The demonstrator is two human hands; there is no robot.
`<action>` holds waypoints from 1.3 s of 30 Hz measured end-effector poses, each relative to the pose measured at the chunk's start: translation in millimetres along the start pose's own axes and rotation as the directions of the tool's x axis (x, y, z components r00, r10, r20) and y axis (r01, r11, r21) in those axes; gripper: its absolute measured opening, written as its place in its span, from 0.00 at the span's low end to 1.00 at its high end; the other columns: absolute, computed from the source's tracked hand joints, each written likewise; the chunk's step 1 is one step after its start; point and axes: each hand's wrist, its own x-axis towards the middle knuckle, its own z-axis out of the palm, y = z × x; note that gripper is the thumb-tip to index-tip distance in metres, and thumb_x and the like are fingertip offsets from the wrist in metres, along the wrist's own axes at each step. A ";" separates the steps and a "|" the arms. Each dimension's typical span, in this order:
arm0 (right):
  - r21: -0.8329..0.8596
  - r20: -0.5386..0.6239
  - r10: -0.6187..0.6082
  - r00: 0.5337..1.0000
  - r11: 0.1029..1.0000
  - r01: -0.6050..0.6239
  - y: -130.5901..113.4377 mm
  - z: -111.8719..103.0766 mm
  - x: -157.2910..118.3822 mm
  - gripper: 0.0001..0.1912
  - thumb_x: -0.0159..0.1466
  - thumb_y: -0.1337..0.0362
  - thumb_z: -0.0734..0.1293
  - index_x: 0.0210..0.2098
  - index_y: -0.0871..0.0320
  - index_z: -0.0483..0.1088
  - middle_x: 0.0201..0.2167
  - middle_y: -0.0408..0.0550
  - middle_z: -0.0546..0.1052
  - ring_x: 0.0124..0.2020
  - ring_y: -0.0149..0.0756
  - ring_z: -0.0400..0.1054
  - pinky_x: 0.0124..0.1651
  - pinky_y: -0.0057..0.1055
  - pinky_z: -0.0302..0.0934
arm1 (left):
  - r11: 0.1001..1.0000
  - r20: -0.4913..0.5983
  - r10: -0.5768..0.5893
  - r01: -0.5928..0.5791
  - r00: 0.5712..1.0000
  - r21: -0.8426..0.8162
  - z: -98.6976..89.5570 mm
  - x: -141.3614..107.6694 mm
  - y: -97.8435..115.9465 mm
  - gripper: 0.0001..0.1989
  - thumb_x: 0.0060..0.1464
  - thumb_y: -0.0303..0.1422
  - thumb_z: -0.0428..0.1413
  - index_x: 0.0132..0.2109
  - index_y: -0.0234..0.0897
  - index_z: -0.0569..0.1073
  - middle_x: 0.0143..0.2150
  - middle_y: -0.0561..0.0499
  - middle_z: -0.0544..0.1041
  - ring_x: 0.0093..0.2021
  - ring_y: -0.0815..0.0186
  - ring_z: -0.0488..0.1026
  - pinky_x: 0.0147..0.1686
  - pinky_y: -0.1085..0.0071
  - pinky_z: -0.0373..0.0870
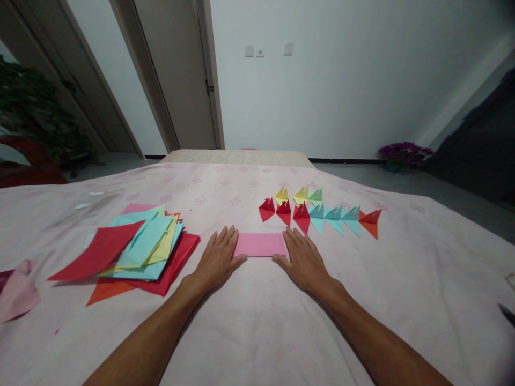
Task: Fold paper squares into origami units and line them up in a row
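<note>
A pink paper (pixel 259 244), folded into a long rectangle, lies flat on the cloth-covered table. My left hand (pixel 220 253) rests flat on its left end, fingers extended and the thumb at the lower edge. On the right end lies my right hand (pixel 301 257), also flat, with its thumb at the near corner. Neither hand grips anything. Beyond my right hand stand several folded paper figures, among them a red one (pixel 301 215), a blue one (pixel 335 217) and an orange one (pixel 370 221).
A loose pile of coloured paper sheets (pixel 151 241) lies left of my left hand. Pink fabric (pixel 20 295) is at the far left edge. A dark pointed object (pixel 507 313) shows at the right edge of the table.
</note>
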 end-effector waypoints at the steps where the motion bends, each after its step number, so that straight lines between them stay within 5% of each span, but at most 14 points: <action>1: 0.021 -0.028 -0.006 1.000 1.000 0.006 1.5 0.6 -0.1 0.36 0.66 0.45 0.61 0.65 0.63 0.59 0.68 0.62 0.57 0.70 0.52 0.47 0.68 0.55 0.44 | 1.000 -0.036 0.010 -0.011 0.999 -0.029 -0.1 -0.2 0.2 0.36 0.64 0.49 0.46 0.70 0.32 0.51 0.70 0.35 0.55 0.71 0.48 0.48 0.66 0.47 0.51; 6: 0.143 -0.109 -0.065 0.992 0.987 0.080 5.7 -1.5 1.5 0.26 0.62 0.53 0.68 0.57 0.56 0.68 0.62 0.54 0.68 0.67 0.50 0.53 0.66 0.51 0.51 | 0.985 -0.181 0.085 -0.110 0.980 -0.134 -1.7 3.5 3.5 0.41 0.59 0.45 0.56 0.71 0.37 0.47 0.71 0.37 0.55 0.72 0.50 0.44 0.66 0.48 0.51; 15: 0.268 -0.222 -0.037 0.974 0.958 0.097 3.2 0.1 4.9 0.38 0.58 0.61 0.70 0.66 0.58 0.55 0.61 0.59 0.68 0.61 0.50 0.63 0.61 0.51 0.59 | 0.946 -0.114 -0.047 0.007 0.992 -0.324 4.1 15.4 -1.8 0.49 0.48 0.48 0.64 0.69 0.36 0.52 0.65 0.33 0.65 0.66 0.46 0.59 0.63 0.47 0.57; 20: 0.253 -0.403 -0.154 0.902 0.929 0.271 -3.7 -6.5 2.4 0.35 0.61 0.67 0.66 0.67 0.56 0.55 0.60 0.56 0.69 0.60 0.47 0.63 0.61 0.49 0.60 | 0.958 -0.232 0.012 -0.077 0.973 -0.275 -5.2 15.3 1.8 0.50 0.47 0.51 0.64 0.70 0.39 0.50 0.66 0.36 0.63 0.68 0.45 0.56 0.65 0.42 0.49; 23: 0.196 -0.478 -0.306 0.823 0.877 0.439 -13.4 -13.4 -1.3 0.32 0.63 0.69 0.64 0.66 0.53 0.57 0.57 0.54 0.72 0.58 0.45 0.66 0.62 0.50 0.60 | 0.953 -0.349 0.083 -0.177 0.933 -0.246 -16.1 13.1 8.4 0.40 0.51 0.49 0.62 0.66 0.41 0.60 0.61 0.40 0.70 0.65 0.47 0.61 0.65 0.44 0.50; 27: 0.143 -0.546 -0.460 0.700 0.772 0.619 -22.4 -21.3 -5.3 0.32 0.63 0.69 0.64 0.65 0.50 0.57 0.50 0.49 0.78 0.54 0.41 0.69 0.61 0.47 0.60 | 0.902 -0.429 0.108 -0.270 0.897 -0.337 -26.6 7.8 16.5 0.11 0.61 0.41 0.53 0.44 0.43 0.76 0.42 0.47 0.80 0.47 0.57 0.74 0.55 0.54 0.65; 30: 0.151 -0.515 -0.433 0.740 0.804 0.575 -17.8 -25.1 -6.1 0.30 0.61 0.67 0.62 0.63 0.51 0.61 0.45 0.47 0.80 0.57 0.42 0.67 0.63 0.49 0.56 | 0.816 -0.430 0.075 -0.303 0.900 -0.492 -27.6 6.6 18.6 0.16 0.63 0.43 0.49 0.33 0.42 0.74 0.34 0.46 0.80 0.41 0.59 0.75 0.48 0.58 0.71; 33: 0.137 -0.449 -0.384 0.807 0.863 0.487 -6.1 -27.7 -6.0 0.20 0.61 0.63 0.61 0.52 0.47 0.73 0.43 0.45 0.81 0.60 0.45 0.64 0.65 0.52 0.51 | 0.770 -0.429 0.039 -0.300 0.903 -0.563 -25.6 9.6 15.8 0.17 0.62 0.46 0.50 0.30 0.42 0.73 0.36 0.45 0.80 0.47 0.57 0.75 0.50 0.56 0.71; 39: 0.049 -0.462 -0.435 0.773 0.858 0.511 -3.6 -31.9 -8.6 0.14 0.65 0.64 0.61 0.42 0.43 0.76 0.37 0.40 0.80 0.47 0.40 0.70 0.63 0.48 0.53 | 0.884 -0.377 0.094 -0.251 0.921 -0.394 -21.8 13.5 6.4 0.09 0.62 0.36 0.53 0.44 0.43 0.77 0.56 0.46 0.75 0.65 0.55 0.62 0.65 0.48 0.54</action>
